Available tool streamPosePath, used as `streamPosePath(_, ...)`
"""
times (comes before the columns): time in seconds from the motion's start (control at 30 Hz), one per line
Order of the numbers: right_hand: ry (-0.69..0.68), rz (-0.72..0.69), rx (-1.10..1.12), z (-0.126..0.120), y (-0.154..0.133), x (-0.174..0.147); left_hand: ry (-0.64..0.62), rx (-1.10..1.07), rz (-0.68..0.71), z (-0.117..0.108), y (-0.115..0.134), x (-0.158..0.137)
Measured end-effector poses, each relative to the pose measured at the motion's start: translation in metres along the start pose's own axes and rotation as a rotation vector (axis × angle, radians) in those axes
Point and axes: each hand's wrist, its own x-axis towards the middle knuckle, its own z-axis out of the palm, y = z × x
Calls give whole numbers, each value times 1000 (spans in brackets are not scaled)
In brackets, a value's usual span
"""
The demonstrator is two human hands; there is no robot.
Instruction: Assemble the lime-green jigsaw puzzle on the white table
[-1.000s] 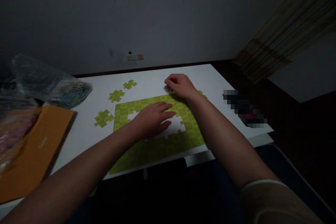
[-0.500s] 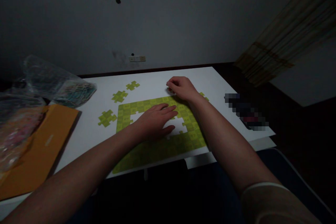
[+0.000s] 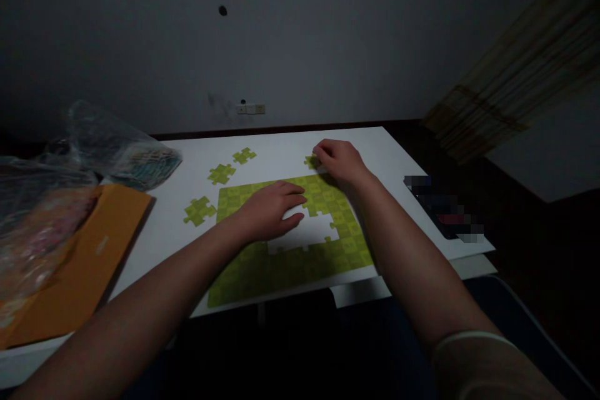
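A green checkered jigsaw puzzle (image 3: 290, 275) lies on the white table, with a gap in its middle through which the tabletop shows. My left hand (image 3: 269, 209) rests over the upper part of that gap, fingers stretched out and holding nothing. Beyond the puzzle's far edge, my right hand (image 3: 342, 159) has its fingers curled and closed at a green puzzle piece (image 3: 310, 162), whose right part they cover. Loose at the left lie three more pieces: a near one (image 3: 199, 210), a middle one (image 3: 221, 174) and a far one (image 3: 244, 155).
An orange-brown envelope (image 3: 117, 225) and clear plastic bags (image 3: 107, 131) with contents crowd the table's left side. A dark, pixelated object (image 3: 438, 209) lies by the right edge. Behind the table stands a wall with sockets (image 3: 250, 109); a curtain (image 3: 487, 106) hangs at right.
My right hand has shifted right, and a green piece now shows at its fingertips. My left hand has drawn back slightly left, uncovering more of the gap. The view has shifted a little.
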Motion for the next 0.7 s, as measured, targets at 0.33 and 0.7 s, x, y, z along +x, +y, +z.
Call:
streamPosePath(0.33, 87, -8, -70, -5, 30, 4, -45, 112, 1, 3, 4, -2)
streamPosePath(0.7, -135, -51, -138, 14, 43, 1, 139, -17, -25, -13, -22, -9)
